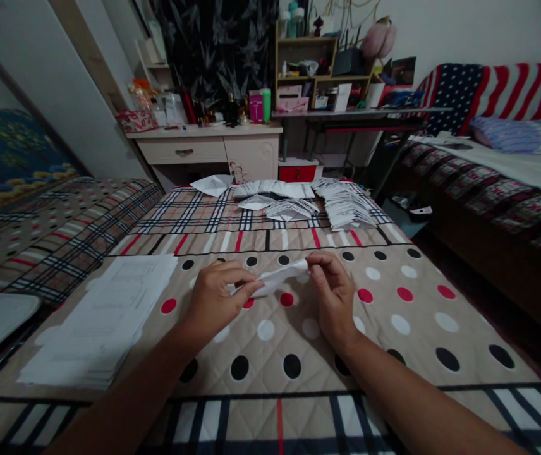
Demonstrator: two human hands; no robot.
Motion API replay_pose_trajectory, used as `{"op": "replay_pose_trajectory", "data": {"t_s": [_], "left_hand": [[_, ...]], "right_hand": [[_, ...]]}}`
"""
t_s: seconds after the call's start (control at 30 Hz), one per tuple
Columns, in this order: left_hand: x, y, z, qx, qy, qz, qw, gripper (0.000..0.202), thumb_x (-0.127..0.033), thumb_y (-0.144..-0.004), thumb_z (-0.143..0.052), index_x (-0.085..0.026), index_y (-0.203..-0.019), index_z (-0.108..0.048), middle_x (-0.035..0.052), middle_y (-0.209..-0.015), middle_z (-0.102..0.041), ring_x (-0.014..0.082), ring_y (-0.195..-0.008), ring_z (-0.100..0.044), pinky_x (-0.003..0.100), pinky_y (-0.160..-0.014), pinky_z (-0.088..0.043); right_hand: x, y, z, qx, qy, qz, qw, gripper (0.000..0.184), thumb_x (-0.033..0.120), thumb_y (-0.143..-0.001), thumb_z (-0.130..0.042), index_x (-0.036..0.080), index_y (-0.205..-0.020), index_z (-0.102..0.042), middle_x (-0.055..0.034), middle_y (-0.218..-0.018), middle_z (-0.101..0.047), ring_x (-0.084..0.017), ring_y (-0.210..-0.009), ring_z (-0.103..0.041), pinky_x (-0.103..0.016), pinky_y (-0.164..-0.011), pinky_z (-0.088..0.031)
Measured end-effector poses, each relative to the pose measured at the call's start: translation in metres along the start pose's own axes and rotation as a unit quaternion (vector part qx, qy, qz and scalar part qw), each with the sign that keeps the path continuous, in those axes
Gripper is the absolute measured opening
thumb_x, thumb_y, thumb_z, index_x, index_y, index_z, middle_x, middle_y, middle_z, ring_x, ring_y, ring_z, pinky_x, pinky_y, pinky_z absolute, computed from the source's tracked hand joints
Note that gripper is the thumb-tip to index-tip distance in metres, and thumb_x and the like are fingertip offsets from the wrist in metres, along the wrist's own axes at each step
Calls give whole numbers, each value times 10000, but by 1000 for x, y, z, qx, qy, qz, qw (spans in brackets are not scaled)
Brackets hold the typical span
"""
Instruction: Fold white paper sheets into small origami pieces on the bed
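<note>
A folded sheet of white paper (pixel 280 277) is stretched between my two hands, just above the spotted bedspread. My left hand (pixel 220 294) pinches its left end between thumb and fingers. At the opposite end, my right hand (pixel 333 287) grips the tip with thumb and forefinger. To the left lies a stack of printed paper sheets (pixel 109 316). Beyond my hands, several folded papers are bunched in rows: one long row (pixel 275 188), a smaller bundle (pixel 292 209) and a thick pile on the right (pixel 346 205). A single folded paper (pixel 213 184) rests apart at the far left.
The bed's patterned quilt (pixel 261 373) spreads under everything. A white dresser (pixel 189 150) crowded with bottles and boxes stands behind, beside a desk with shelves (pixel 306 60). A second bed or couch (pixel 502 170) is on the right. A white board-like object (pixel 0 322) sits at the left edge.
</note>
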State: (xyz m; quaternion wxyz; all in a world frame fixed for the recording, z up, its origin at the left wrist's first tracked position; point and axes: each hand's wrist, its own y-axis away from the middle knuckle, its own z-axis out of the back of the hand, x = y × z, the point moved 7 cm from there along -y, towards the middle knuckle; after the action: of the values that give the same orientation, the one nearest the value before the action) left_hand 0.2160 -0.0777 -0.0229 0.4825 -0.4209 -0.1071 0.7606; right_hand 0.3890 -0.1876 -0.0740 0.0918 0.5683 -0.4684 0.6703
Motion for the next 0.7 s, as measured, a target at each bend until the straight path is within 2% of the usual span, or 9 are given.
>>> {"op": "replay_pose_trajectory", "data": {"t_s": [0.13,0.27,0.37,0.57,0.7], "left_hand": [[12,-2,-4,33,75,97,992,87,-177,-753,-730,-188,-667,-736,10,-665,-702,128,-589,-633,245,-558,-490],[23,-1,-7,42,110,137,984,74,-190,-739,-727,-180,-668,-743,16,-659,-705,132,-586,-629,248,-564,-505],[29,2,-11,58,137,166,975,81,-209,-747,-719,-169,-681,-746,25,-659,-705,133,-577,-620,240,-539,-490],[27,7,-22,91,179,183,962,91,-233,-757,-713,-168,-703,-746,19,-673,-703,118,-593,-608,217,-550,-465],[23,8,-26,117,189,171,960,67,-219,-741,-732,-173,-694,-748,14,-672,-700,116,-604,-605,217,-567,-457]], "right_hand": [[-5,2,-4,36,-31,-33,998,174,297,-924,-573,263,-1028,-708,-28,-997,-691,-185,-929,-628,-325,-827,-497],[-12,4,-6,48,-61,-56,995,218,290,-918,-573,288,-1079,-720,-22,-986,-725,-173,-833,-657,-330,-782,-527],[-14,7,-8,59,-71,-59,994,253,263,-880,-615,292,-1115,-704,-23,-990,-725,-175,-856,-659,-334,-794,-529],[-9,8,-17,100,-44,-94,990,321,260,-769,-711,239,-1087,-667,-19,-902,-691,-162,-751,-628,-277,-646,-520],[-2,5,-15,87,-42,-82,992,263,238,-733,-708,224,-996,-693,-23,-890,-702,-156,-716,-627,-250,-603,-502]]}}
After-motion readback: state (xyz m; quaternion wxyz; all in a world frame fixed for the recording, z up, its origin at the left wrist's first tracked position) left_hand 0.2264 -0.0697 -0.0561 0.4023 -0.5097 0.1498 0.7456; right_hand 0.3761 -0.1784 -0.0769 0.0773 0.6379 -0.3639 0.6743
